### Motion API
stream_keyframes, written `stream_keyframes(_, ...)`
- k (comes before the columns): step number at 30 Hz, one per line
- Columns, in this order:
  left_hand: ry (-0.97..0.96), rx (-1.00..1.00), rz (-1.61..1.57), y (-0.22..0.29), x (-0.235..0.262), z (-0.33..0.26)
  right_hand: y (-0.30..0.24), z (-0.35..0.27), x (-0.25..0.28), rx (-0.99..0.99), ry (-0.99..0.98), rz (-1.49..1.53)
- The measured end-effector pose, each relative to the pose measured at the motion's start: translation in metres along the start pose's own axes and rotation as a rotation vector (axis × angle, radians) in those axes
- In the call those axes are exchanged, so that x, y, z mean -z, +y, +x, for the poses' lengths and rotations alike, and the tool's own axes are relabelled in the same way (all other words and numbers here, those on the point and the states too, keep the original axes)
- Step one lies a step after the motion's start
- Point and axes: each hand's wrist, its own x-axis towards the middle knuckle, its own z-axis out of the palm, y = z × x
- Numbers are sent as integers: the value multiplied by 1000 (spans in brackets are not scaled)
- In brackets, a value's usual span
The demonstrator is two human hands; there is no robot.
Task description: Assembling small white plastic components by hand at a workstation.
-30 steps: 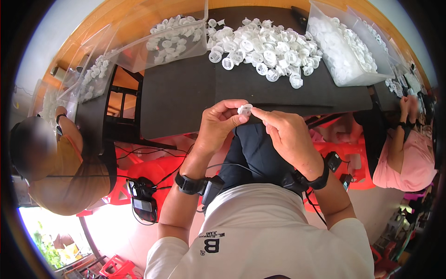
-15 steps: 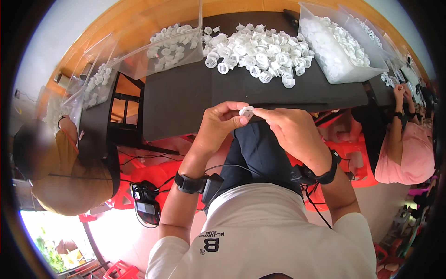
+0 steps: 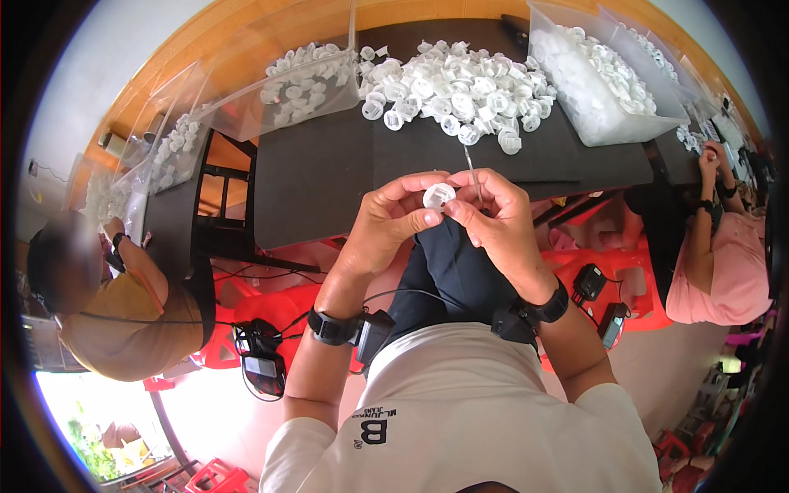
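Note:
Both my hands meet at the front edge of a black table (image 3: 320, 177), over my lap. My left hand (image 3: 393, 220) pinches a small round white plastic cap (image 3: 438, 196) between thumb and fingers. My right hand (image 3: 496, 212) touches the same cap from the right and holds a thin clear tube (image 3: 472, 168) that sticks up toward the table. A heap of similar white plastic caps (image 3: 448, 86) lies on the table just beyond my hands.
A clear plastic bin (image 3: 604, 86) full of white parts stands at the back right, another clear bin (image 3: 288, 86) at the back left. One person in brown (image 3: 123, 308) sits at my left, another in pink (image 3: 715, 259) at my right. Red stools are under the table.
My hands have stayed together on the white cap, turning it slightly. The view has shifted a little, so the table and the heap sit lower in the picture.

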Motion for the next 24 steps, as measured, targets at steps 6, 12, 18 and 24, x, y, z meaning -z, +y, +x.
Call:
stream_keyframes(6,-2,-44,-86,-16,8,0,4,0,0,11,2,-94)
stream_keyframes(12,104,-54,14,-20,18,3,3,-14,6,229,35,-555)
stream_keyframes(18,112,-93,15,-26,22,5,9,-21,3,406,15,-956)
stream_keyframes(24,113,-100,-23,-31,23,5,13,-20,2,406,29,-1006)
